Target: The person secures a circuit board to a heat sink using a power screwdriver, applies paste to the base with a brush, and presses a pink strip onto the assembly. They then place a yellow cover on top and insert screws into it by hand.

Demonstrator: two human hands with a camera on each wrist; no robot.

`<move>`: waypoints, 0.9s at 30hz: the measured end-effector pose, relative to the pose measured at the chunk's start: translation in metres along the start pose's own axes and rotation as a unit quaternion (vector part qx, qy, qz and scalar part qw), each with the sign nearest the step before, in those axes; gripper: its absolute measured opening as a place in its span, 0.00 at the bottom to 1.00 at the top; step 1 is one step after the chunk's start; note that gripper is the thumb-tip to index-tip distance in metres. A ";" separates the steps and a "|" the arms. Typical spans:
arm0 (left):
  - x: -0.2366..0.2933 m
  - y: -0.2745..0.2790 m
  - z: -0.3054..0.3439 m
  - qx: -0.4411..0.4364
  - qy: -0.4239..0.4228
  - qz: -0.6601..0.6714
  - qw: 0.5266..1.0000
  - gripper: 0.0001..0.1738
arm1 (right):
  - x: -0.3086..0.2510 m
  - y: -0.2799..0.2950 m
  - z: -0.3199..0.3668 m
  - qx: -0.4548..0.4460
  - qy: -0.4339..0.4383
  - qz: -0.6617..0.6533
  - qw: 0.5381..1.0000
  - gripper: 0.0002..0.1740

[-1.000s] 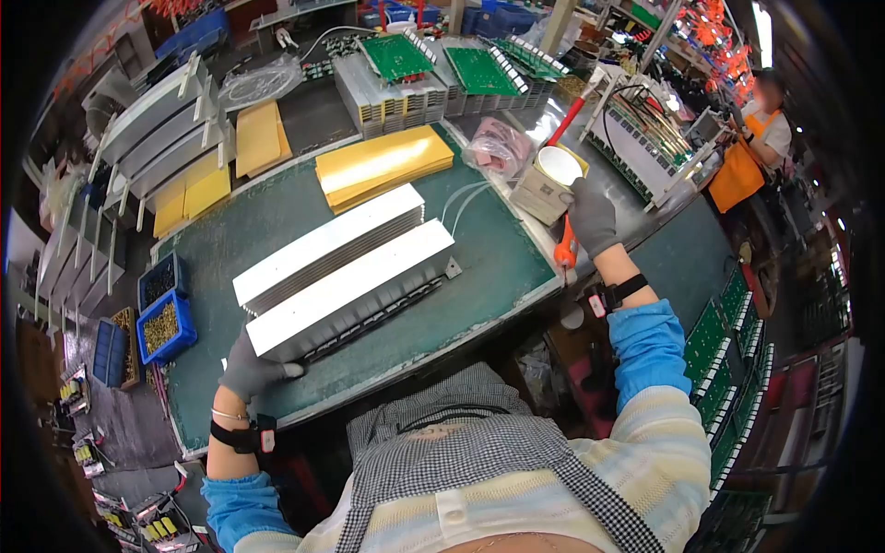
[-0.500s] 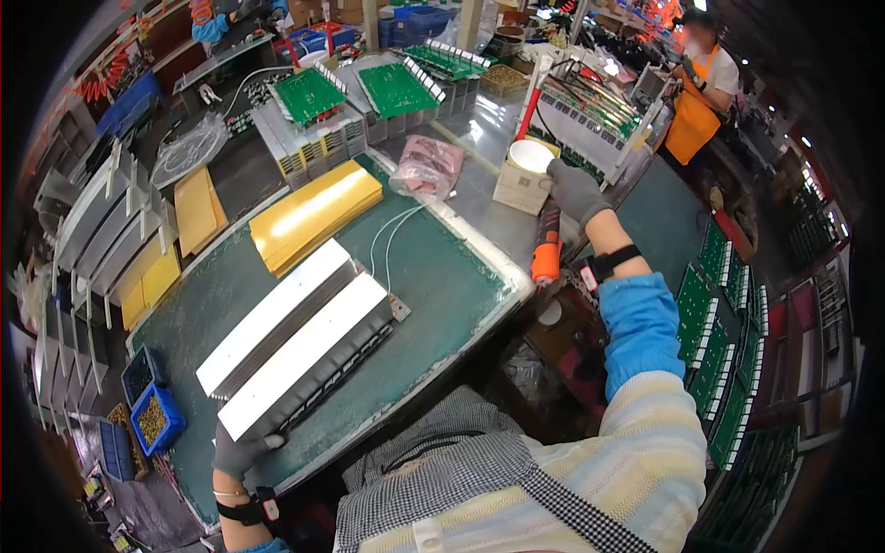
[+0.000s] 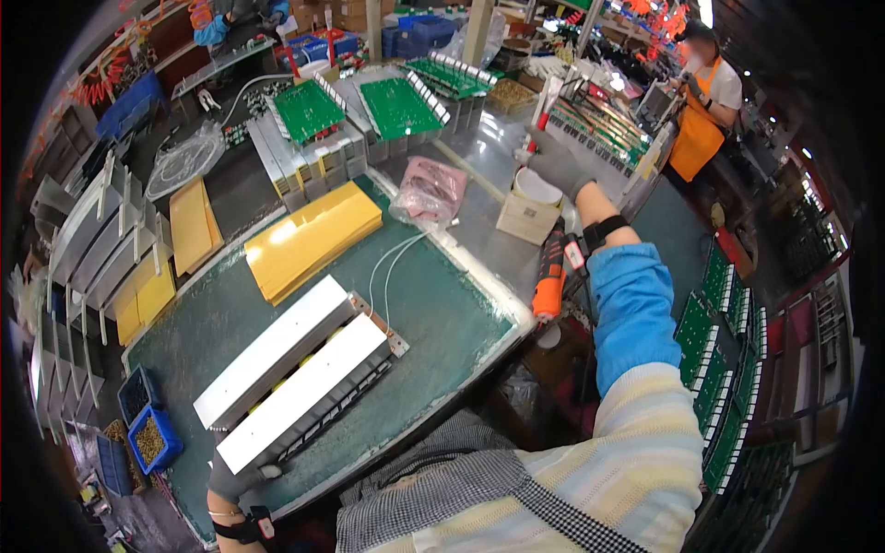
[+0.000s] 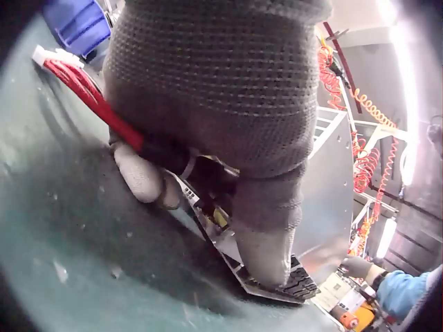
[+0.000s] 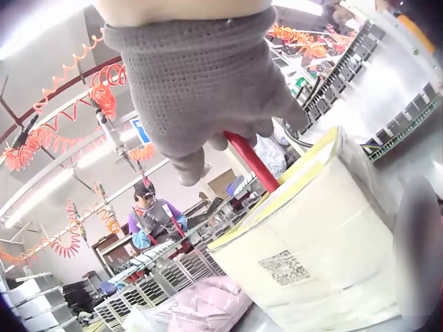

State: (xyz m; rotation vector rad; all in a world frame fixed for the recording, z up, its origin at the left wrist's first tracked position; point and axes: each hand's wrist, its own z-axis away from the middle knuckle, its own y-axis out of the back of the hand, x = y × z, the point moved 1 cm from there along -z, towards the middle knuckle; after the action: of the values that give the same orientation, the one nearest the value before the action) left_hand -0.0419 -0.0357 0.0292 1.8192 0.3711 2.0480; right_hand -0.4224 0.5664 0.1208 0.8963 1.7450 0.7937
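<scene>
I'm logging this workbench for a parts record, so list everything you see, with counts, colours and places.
Bench top: one, green, centre
White-topped metal units: two, on the bench top
Yellow sheets: one stack, behind the units
Small bins: at least three, blue, left side
Wire bundle: one, red, beside the left hand
Wrapped bundle: one, pink, beyond the bench top
Box: one, off-white, near the right hand
Power tool: one, orange and black, beside the box
Circuit boards: many, green, far side and right
Other worker: one, orange apron, upper right
Red handle: one, in the right hand's fingers
Left hand: one, grey glove, gripping the near unit
Right hand: one, grey glove, above the box
</scene>
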 end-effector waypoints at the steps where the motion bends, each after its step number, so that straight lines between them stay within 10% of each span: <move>1: -0.008 0.005 0.000 -0.031 0.017 -0.027 0.999 0.53 | 0.000 0.001 0.000 0.003 0.005 0.040 0.999 0.37; 10: -0.017 0.002 0.004 -0.006 0.007 0.001 1.000 0.48 | -0.035 0.111 0.048 0.348 0.210 0.195 0.893 0.30; 13: -0.003 -0.012 0.010 0.020 0.017 0.070 0.997 0.46 | -0.046 0.121 0.075 0.223 0.109 -0.071 0.966 0.20; 17: 0.004 -0.023 0.026 0.032 0.063 0.145 0.987 0.45 | -0.038 0.091 0.103 0.083 0.086 -0.322 0.939 0.17; 20: 0.015 -0.013 0.026 -0.017 0.164 0.168 0.972 0.43 | -0.030 0.068 0.111 0.090 0.023 -0.253 0.963 0.14; 23: 0.034 -0.016 0.014 0.044 0.040 0.267 0.962 0.41 | 0.003 0.048 0.096 0.068 0.021 -0.202 0.977 0.13; 27: -0.002 0.004 0.014 0.079 0.092 0.282 0.952 0.41 | 0.034 0.027 0.072 -0.002 0.045 -0.152 0.987 0.12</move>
State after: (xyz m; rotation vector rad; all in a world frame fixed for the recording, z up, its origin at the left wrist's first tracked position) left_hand -0.0285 -0.0412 0.0314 2.0024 0.0587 2.6498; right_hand -0.3575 0.6166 0.1053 0.5801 1.9007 0.6428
